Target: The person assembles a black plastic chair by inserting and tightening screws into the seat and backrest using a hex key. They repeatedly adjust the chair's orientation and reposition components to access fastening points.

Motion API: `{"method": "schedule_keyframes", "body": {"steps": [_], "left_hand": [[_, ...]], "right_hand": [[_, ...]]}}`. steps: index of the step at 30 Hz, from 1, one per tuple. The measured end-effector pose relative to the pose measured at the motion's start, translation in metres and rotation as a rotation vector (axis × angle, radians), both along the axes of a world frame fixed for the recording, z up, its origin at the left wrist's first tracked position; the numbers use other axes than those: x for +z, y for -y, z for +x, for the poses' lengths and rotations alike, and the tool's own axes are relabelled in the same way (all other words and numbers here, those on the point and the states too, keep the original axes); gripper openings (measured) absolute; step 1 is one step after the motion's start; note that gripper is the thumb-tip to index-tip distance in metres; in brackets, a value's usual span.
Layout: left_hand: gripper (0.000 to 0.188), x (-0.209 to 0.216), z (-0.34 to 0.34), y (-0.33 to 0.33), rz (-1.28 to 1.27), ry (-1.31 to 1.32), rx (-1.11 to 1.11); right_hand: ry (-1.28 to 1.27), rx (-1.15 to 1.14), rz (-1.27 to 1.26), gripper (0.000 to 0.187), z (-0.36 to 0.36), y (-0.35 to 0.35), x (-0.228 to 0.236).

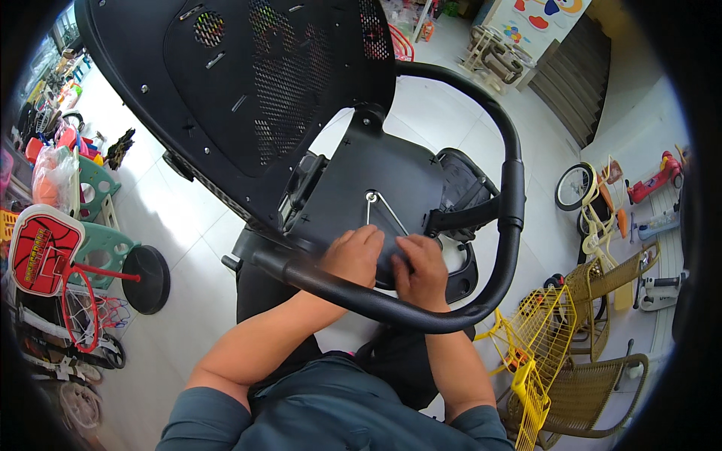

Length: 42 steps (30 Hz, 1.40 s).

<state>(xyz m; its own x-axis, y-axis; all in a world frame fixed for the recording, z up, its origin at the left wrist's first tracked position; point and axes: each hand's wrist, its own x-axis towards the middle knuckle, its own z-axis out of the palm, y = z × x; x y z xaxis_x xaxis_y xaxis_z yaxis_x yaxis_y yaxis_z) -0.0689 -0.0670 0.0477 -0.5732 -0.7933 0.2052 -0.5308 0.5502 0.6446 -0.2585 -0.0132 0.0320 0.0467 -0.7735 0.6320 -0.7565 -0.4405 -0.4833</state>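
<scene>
Head view shows a partly built black frame, in which a smooth, flat plate [395, 165] is the central thing. Attached at the plate's left, a broad perforated shell [214, 98] leans up, its dark surface dotted with shiny fasteners [207, 150]; around the plate's right and near sides sweeps a thick, tube-like hoop [496, 113] with a matt, padded look. Judging by how these large parts stand together, the main structure seems largely done, while the bolt [371, 197] at the plate's middle appears to be the point in hand; whether it is tight cannot be told. Small cross-shaped openings in the plate show no fasteners, and neither plate nor shell carries a cushion, though whether either needs one is unclear. Two slim, polished metal shafts meet at the bolt: the left shaft [368, 213] runs into the curled fingers of the left hand [352, 255], which looks closed on it over the plate's near edge. The right shaft [392, 216] slants to the right hand [423, 274], half curled beside that edge with thumb apart; its hold cannot be made out. Well left of the plate stands a red toy basketball board [47, 252]; to its right and nearer, a yellow wire basket [553, 319] and a woven chair [602, 395].
</scene>
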Motion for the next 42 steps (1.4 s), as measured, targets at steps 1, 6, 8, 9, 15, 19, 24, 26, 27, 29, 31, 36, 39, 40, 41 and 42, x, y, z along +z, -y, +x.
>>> {"method": "schedule_keyframes", "body": {"steps": [1, 6, 8, 9, 15, 19, 24, 26, 27, 29, 31, 36, 39, 40, 41, 42], "left_hand": [[0.040, 0.000, 0.000, -0.003, 0.002, -0.041, -0.010], [0.052, -0.004, -0.010, -0.020, 0.397, -0.509, 0.107], [0.056, -0.007, -0.010, -0.023, 0.477, -0.645, 0.138], [0.056, -0.009, -0.009, -0.024, 0.443, -0.656, 0.129], [0.048, -0.017, 0.005, -0.017, -0.023, -0.381, -0.008], [0.044, -0.020, -0.005, -0.008, -0.024, -0.339, 0.085], [0.044, -0.018, -0.021, 0.008, -0.100, -0.304, 0.114], [0.050, -0.015, -0.024, 0.014, -0.094, -0.238, 0.158], [0.054, -0.014, -0.026, 0.015, -0.143, -0.182, 0.181], [0.061, -0.011, -0.028, 0.018, -0.219, -0.048, 0.243], [0.069, -0.008, -0.030, 0.021, -0.163, 0.058, 0.248], [0.079, 0.001, -0.032, 0.024, -0.079, 0.239, 0.210], [0.087, 0.000, -0.033, 0.025, -0.099, 0.304, 0.251], [0.093, -0.001, -0.033, 0.026, -0.077, 0.356, 0.244], [0.093, -0.002, -0.034, 0.027, -0.079, 0.373, 0.233], [0.094, -0.003, -0.034, 0.029, -0.060, 0.379, 0.225]], "right_hand": [[0.019, 0.008, 0.075, 0.047, 0.003, -0.005, -0.001], [0.059, 0.090, 0.093, 0.060, 0.007, -0.012, -0.005], [0.076, 0.078, 0.105, 0.054, 0.006, -0.013, -0.006], [0.074, 0.084, 0.088, 0.052, 0.005, -0.014, -0.006], [0.152, 0.157, 0.217, 0.045, 0.003, -0.011, -0.005], [0.264, 0.125, 0.305, 0.041, 0.003, -0.007, -0.001], [0.399, -0.047, 0.358, 0.039, 0.010, -0.002, 0.001], [0.327, -0.077, 0.231, 0.040, 0.011, 0.004, 0.001], [0.310, -0.111, 0.209, 0.041, 0.011, 0.008, 0.001], [0.227, -0.136, 0.118, 0.036, 0.007, 0.020, 0.002], [0.171, -0.177, 0.074, 0.034, 0.002, 0.033, 0.003], [0.143, -0.221, 0.014, 0.027, -0.003, 0.044, 0.001], [0.275, -0.230, 0.015, 0.021, -0.011, 0.023, -0.006], [0.309, -0.241, 0.008, 0.019, -0.018, 0.014, -0.009], [0.340, -0.268, 0.018, 0.017, -0.026, 0.004, -0.012], [0.436, -0.295, 0.061, 0.016, -0.035, -0.004, -0.017]]}}
